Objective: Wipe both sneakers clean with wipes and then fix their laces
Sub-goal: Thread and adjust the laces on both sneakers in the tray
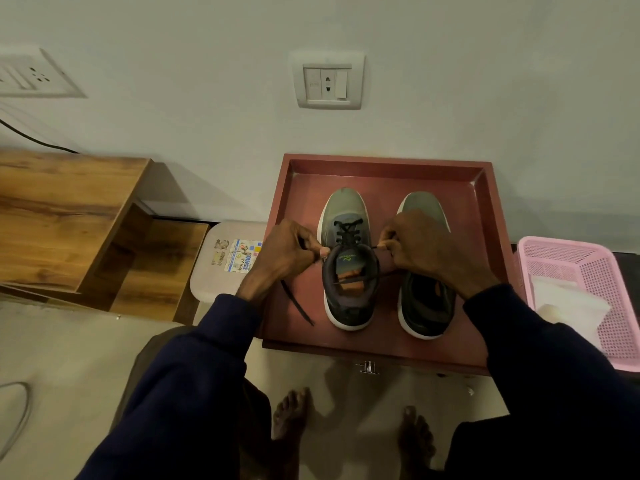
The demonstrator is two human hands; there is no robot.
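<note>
Two grey-green sneakers with white soles stand side by side, toes toward the wall, in a dark red tray (388, 168). On the left sneaker (346, 299) black laces (347, 232) cross over the tongue. My left hand (285, 252) pinches one lace end at that shoe's left side; the loose tail (297, 304) hangs down over the tray's edge. My right hand (420, 249) pinches the other lace end at the shoe's right side, and its tail lies across the shoe's opening. This hand covers the middle of the right sneaker (424, 313).
A pink plastic basket (599, 258) holding white wipes (568, 301) stands right of the tray. A small pale stool with a sticker (227, 261) and a wooden shelf unit (69, 216) are on the left. My bare feet (291, 420) rest on the floor below the tray. A wall socket (327, 81) is above.
</note>
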